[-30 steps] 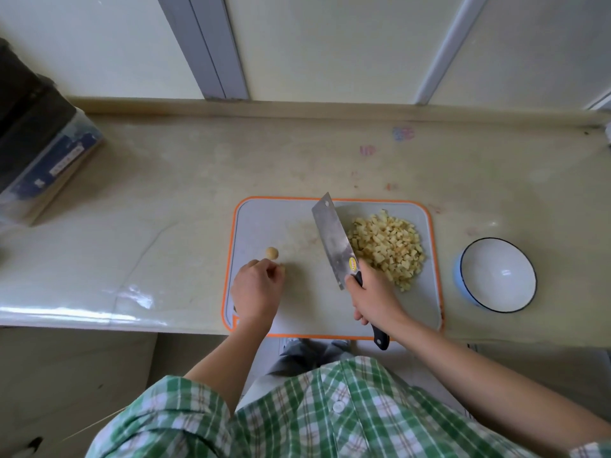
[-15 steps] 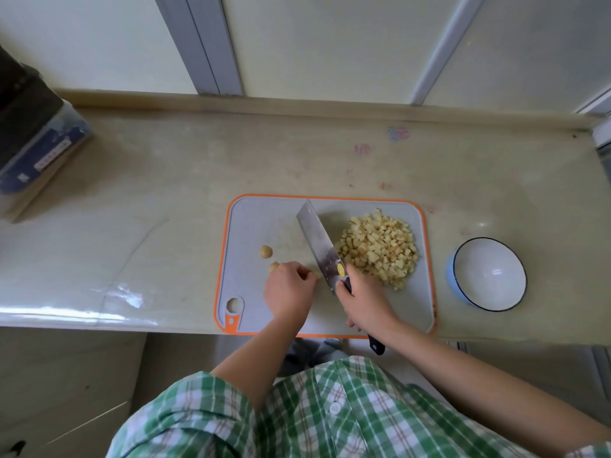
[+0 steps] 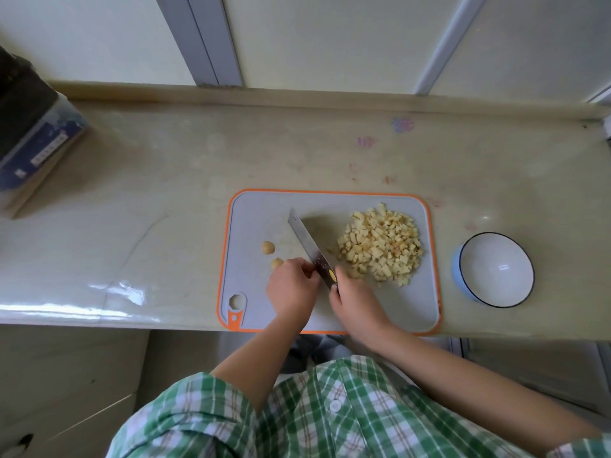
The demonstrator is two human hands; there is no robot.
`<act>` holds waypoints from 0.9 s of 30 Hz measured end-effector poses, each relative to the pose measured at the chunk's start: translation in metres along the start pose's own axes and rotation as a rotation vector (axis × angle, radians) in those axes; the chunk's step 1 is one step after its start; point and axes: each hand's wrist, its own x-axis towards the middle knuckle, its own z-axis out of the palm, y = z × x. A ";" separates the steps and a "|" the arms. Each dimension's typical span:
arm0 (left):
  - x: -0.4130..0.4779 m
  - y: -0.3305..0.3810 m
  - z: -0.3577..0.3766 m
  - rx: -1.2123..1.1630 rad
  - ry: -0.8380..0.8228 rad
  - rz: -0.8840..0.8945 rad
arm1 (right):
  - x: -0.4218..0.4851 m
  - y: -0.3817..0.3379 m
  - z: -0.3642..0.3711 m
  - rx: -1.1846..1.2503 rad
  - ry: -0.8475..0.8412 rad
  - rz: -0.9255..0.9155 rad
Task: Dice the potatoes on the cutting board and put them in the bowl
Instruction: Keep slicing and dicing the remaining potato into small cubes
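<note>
Head view: our left hand [image 3: 292, 285] has slid across to the knife [image 3: 307, 241], fingers curled over something hidden; our right hand [image 3: 355, 300] grips the handle. The diced potatoes [image 3: 380, 246] sit piled on the cutting board [image 3: 258, 219], the bowl [image 3: 496, 269] unfilled, so we judge the last cuts near.

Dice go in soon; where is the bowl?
Head view: the bowl stands on the counter, right of the cutting board, nearest the potato dice.
</note>
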 end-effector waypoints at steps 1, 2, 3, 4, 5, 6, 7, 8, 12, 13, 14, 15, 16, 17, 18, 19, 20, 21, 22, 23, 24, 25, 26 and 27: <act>0.000 -0.001 0.000 0.007 0.004 0.006 | 0.001 0.000 0.001 0.003 0.002 -0.003; 0.001 -0.001 0.000 0.014 0.007 0.012 | 0.002 -0.001 0.000 0.008 0.001 -0.009; 0.001 -0.001 0.000 0.022 0.010 0.019 | 0.003 -0.001 -0.002 0.025 0.001 -0.013; 0.001 -0.001 0.000 0.033 0.011 0.030 | 0.004 0.000 -0.005 0.064 0.002 -0.014; 0.001 -0.002 0.000 0.044 0.010 0.042 | 0.005 0.000 -0.009 0.113 0.000 -0.010; 0.002 -0.003 0.000 0.049 0.008 0.057 | 0.004 0.001 -0.014 0.164 0.001 -0.009; 0.003 -0.005 0.000 0.048 0.007 0.077 | 0.004 0.001 -0.020 0.210 0.006 -0.006; 0.004 -0.007 0.000 0.047 0.005 0.104 | 0.003 0.002 -0.025 0.257 0.014 0.003; 0.013 -0.020 -0.004 0.144 -0.027 0.359 | 0.003 0.009 -0.038 0.356 0.031 0.101; 0.015 -0.021 -0.006 0.177 -0.034 0.408 | 0.002 0.010 -0.038 0.361 0.028 0.121; 0.017 -0.021 -0.007 0.204 -0.038 0.443 | 0.002 0.011 -0.039 0.365 0.020 0.134; 0.019 -0.021 -0.008 0.227 -0.044 0.467 | 0.000 0.011 -0.038 0.362 0.008 0.141; 0.021 -0.020 -0.008 0.243 -0.051 0.487 | -0.001 0.010 -0.038 0.358 -0.002 0.144; 0.022 -0.020 -0.008 0.253 -0.059 0.500 | -0.003 0.010 -0.037 0.358 -0.012 0.146; 0.022 -0.020 -0.008 0.259 -0.062 0.506 | -0.005 0.010 -0.035 0.361 -0.021 0.147; 0.022 -0.019 -0.007 0.267 -0.062 0.501 | -0.006 0.010 -0.034 0.364 -0.027 0.148; 0.021 -0.018 -0.006 0.280 -0.057 0.488 | -0.006 0.009 -0.032 0.364 -0.026 0.144; 0.020 -0.016 -0.005 0.293 -0.049 0.463 | -0.007 0.010 -0.030 0.355 -0.019 0.133; 0.018 -0.014 -0.003 0.296 -0.039 0.430 | -0.007 0.010 -0.028 0.339 -0.008 0.115; 0.017 -0.011 -0.001 0.286 -0.024 0.394 | -0.006 0.011 -0.027 0.318 0.001 0.097; 0.015 -0.010 0.000 0.269 -0.007 0.365 | -0.006 0.011 -0.025 0.293 0.006 0.081; 0.014 -0.009 0.001 0.257 0.008 0.349 | -0.005 0.012 -0.025 0.266 0.009 0.066; 0.013 -0.010 0.002 0.261 0.019 0.350 | -0.004 0.012 -0.024 0.237 0.011 0.052; 0.012 -0.011 0.002 0.272 0.023 0.358 | -0.004 0.012 -0.024 0.207 0.013 0.035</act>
